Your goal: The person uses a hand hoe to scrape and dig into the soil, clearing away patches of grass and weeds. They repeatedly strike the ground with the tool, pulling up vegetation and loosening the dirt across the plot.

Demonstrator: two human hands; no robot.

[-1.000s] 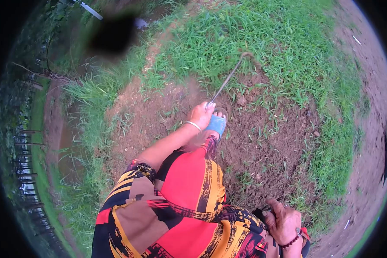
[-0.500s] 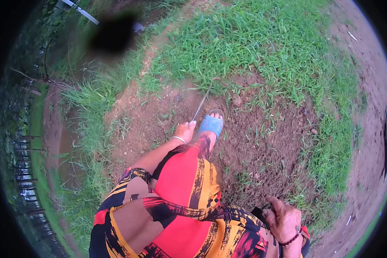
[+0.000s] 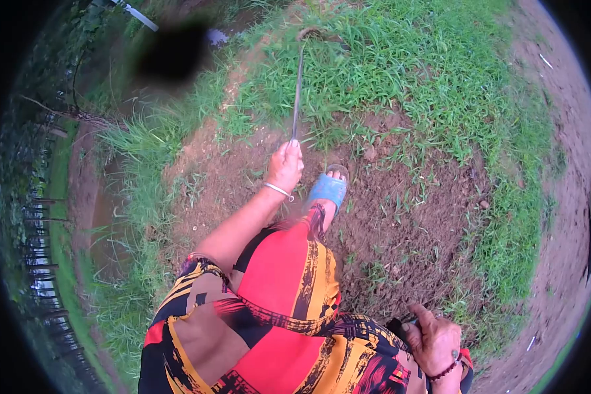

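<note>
My left hand, with a pale bangle at the wrist, is wrapped around the lower end of a thin-shafted hand tool with a curved, dark head. The shaft points away from me, and its head lies among the grass; blur and blades of grass hide its exact shape. Just right of that hand is my foot in a blue slipper, planted on bare soil. My right hand, wearing a beaded bracelet, rests against the patterned clothing over my leg. Its fingers are loosely bent and apart, with a small dark thing beside them that I cannot make out.
Green grass grows ahead and to the right. Loose brown soil with scattered tufts lies beside my foot. Taller grass edges a muddy water channel at the left, with a fallen branch across it. A dirt path runs along the right.
My left hand has moved forward and up from beside the slipper. The tool's head has swung away from the soil near my foot into the grass ahead. The right hand stays put.
</note>
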